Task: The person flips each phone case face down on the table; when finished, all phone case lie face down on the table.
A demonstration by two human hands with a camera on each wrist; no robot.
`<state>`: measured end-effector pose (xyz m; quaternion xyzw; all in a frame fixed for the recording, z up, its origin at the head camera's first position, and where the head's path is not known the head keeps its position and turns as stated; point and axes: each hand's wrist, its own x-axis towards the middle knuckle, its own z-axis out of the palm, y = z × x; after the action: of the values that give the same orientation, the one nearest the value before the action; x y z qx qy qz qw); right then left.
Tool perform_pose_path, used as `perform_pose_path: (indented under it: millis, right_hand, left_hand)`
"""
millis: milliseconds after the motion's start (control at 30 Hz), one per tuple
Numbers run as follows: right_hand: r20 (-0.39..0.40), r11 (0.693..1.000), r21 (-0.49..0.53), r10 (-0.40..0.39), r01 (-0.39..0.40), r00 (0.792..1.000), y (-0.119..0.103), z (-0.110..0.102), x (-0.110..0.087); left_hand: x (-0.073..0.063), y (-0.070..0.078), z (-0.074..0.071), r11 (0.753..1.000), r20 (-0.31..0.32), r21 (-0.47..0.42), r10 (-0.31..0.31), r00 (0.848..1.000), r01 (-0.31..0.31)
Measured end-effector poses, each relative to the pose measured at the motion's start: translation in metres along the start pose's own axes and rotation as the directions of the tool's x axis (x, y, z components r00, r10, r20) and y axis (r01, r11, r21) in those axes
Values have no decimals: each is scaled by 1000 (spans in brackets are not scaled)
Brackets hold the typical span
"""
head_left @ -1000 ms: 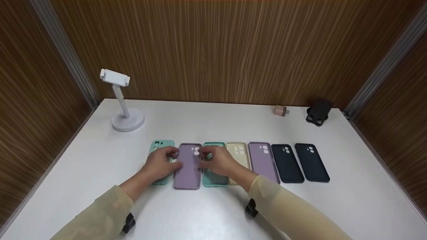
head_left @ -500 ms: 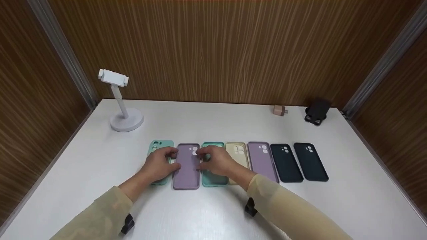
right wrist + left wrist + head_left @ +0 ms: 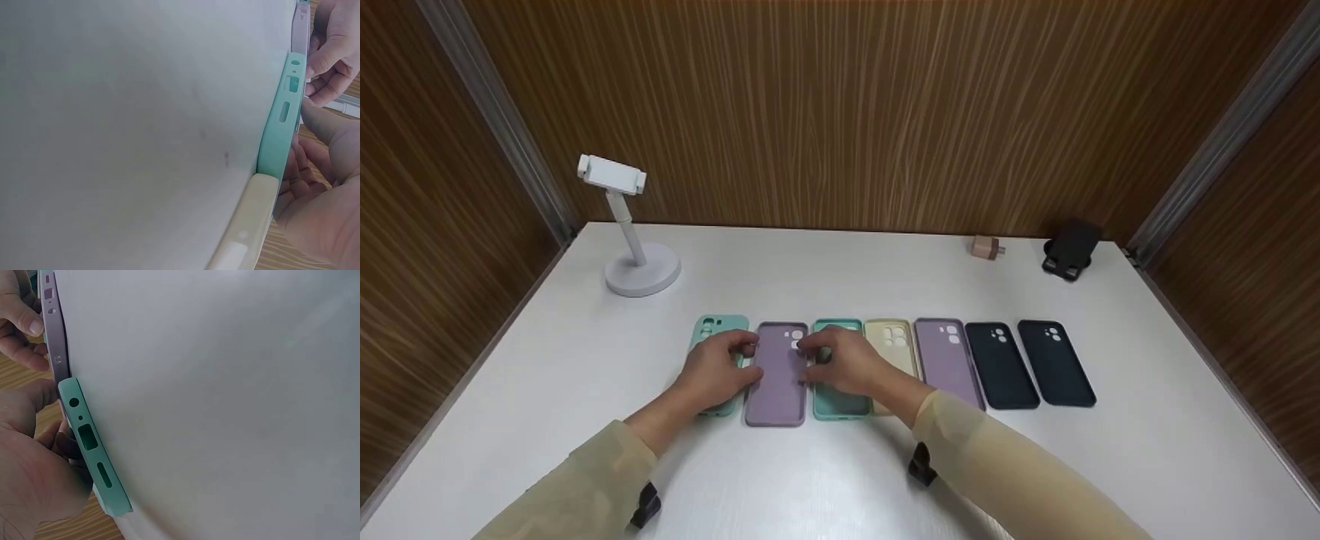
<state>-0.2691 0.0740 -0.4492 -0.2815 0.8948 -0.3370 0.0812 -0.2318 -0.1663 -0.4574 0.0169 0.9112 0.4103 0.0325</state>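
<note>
Several phone cases lie in a row in the head view. My left hand pinches the left edge of a purple phone case with thumb and fingers, reaching over a teal case at the row's left end. At the purple case's right edge, my right hand holds on with thumb and forefinger, covering part of a second teal case. The left wrist view shows the purple case edge-on beside the left teal case. In the right wrist view, the second teal case lies under my right hand.
A cream case, another purple case and two black cases continue the row rightward. Behind stand a white phone stand at left, a pink charger plug and a black folded stand at right. Wood-grain panels enclose the table.
The whole head view has shifted slightly. Both hands stay at the sides of the purple phone case, and the row looks the same.
</note>
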Motion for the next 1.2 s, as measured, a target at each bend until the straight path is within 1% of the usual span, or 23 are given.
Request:
perform_pose_path:
  millis: [267, 567, 800, 933, 1067, 1200]
  right_hand:
    - [9, 1000, -5, 10, -10, 1000, -1, 0, 0]
    - [4, 1000, -24, -10, 10, 1000, 0, 0, 0]
    - [16, 1000, -11, 24, -24, 1000, -1, 1, 1]
    - [14, 1000, -4, 17, -17, 1000, -1, 1, 1]
    - [6, 1000, -1, 16, -16, 1000, -2, 1, 1]
    - [3, 1000, -3, 23, -23, 1000, -3, 1, 0]
  left_hand:
    - [-1, 1, -1, 1000, 1, -7, 2, 1000, -2]
    - [-1, 3, -2, 1000, -4, 10, -8, 1000, 8]
    - [1, 4, -4, 1000, -4, -10, -11, 1000, 11]
    - [2, 7, -8, 999, 2, -35, -15, 1000, 15]
    - [2, 11, -11, 999, 10, -33, -14, 1000, 14]
    - [1, 13, -11, 1000, 16, -26, 2, 1000, -1]
